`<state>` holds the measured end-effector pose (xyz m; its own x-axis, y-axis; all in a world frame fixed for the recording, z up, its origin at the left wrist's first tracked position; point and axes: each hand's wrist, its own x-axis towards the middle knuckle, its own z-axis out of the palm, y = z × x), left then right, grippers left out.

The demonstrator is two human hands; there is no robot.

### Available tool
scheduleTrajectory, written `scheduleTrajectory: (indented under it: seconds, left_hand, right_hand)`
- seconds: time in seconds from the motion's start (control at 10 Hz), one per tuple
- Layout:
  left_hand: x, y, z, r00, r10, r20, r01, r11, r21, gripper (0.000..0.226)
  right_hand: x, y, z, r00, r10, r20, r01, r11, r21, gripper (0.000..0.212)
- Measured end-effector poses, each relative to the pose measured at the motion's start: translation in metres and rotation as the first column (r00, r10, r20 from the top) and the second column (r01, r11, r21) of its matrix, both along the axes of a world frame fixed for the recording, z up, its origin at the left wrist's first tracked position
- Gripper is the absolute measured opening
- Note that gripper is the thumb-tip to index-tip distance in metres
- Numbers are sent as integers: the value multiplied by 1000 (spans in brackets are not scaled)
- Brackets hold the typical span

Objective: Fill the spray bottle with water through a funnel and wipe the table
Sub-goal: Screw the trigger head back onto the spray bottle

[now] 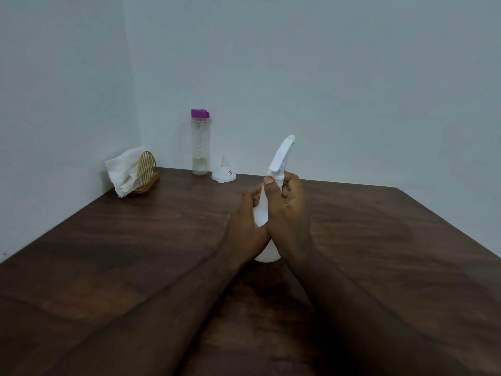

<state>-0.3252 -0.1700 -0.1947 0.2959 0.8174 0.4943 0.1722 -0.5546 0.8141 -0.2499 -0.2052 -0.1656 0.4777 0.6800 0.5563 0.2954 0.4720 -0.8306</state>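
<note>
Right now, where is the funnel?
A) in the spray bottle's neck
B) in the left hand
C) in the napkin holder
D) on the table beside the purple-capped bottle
D: the funnel sits spout-up on the table beside the purple-capped bottle, apart from the spray bottle.

White spray bottle, purple-capped clear water bottle, white funnel, dark wood-grain table, gold napkin holder

Both the left hand and right hand are bare, as are the forearms.
</note>
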Motion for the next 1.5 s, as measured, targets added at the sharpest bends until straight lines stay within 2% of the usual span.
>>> scheduleTrajectory:
  seconds: [0.1, 0.2, 0.3, 0.4, 0.5, 0.6, 0.7, 0.8, 0.9, 1.0, 1.1, 1.2, 1.4, 1.5]
  left_hand:
    - [2, -1, 1, 1000, 22, -6, -22, 999, -30, 65]
    - [5, -5, -2, 998, 59, 28, -59, 998, -27, 77]
    - [2, 0, 0, 999, 35, -41, -36, 999, -16, 70]
    - [8, -4, 0, 996, 87, 33, -87, 996, -29, 73]
    - [8, -11, -1, 991, 132, 37, -133, 991, 30, 79]
    - [-1, -4, 0, 999, 24, -41, -24, 1000, -4, 58]
    - [-2, -3, 2, 998, 30, -52, -31, 999, -16, 63]
    - [-2, -6, 3, 998, 24, -53, -25, 1000, -20, 56]
    - [-5, -6, 3, 997, 35, -72, -36, 999, -10, 38]
    - [-2, -8, 1, 997, 40, -62, -40, 999, 5, 36]
    - [0, -7, -1, 995, 89, -36, -89, 996, 7, 25]
    - [0, -6, 0, 994, 82, -73, -82, 997, 7, 26]
    - [0, -2, -2, 990, 86, -107, -85, 996, 17, 35]
    - [2, -2, -3, 993, 100, -61, -98, 994, 44, 48]
  right_hand:
    - [2, 0, 1, 1000, 0, -21, 0, 1000, -22, 24]
    - [1, -1, 3, 1000, -8, -30, 7, 999, -45, 36]
    - [0, -2, 3, 999, -7, -31, 6, 999, -43, 36]
    - [1, -1, 2, 1000, 10, -30, -11, 999, -45, 16]
    - [2, -2, 3, 999, 27, -43, -28, 999, -32, 7]
    - [1, -2, 4, 999, 15, -49, -17, 999, -41, 22]
    - [1, -2, 5, 998, 24, -54, -26, 998, -48, 30]
    - [3, -2, 6, 998, 18, -53, -21, 998, -56, 35]
    - [7, -3, 11, 1000, 6, -18, -7, 999, -49, 24]
    - [16, -4, 20, 1000, 15, 11, -14, 997, -70, 19]
    - [28, -6, 28, 992, 109, 64, -101, 987, -129, 16]
    - [41, -7, 35, 963, 213, 163, -180, 964, -196, 10]
    - [51, -11, 52, 908, 357, 218, -271, 899, -344, 13]
    - [46, -12, 54, 914, 281, 293, -190, 934, -302, 15]
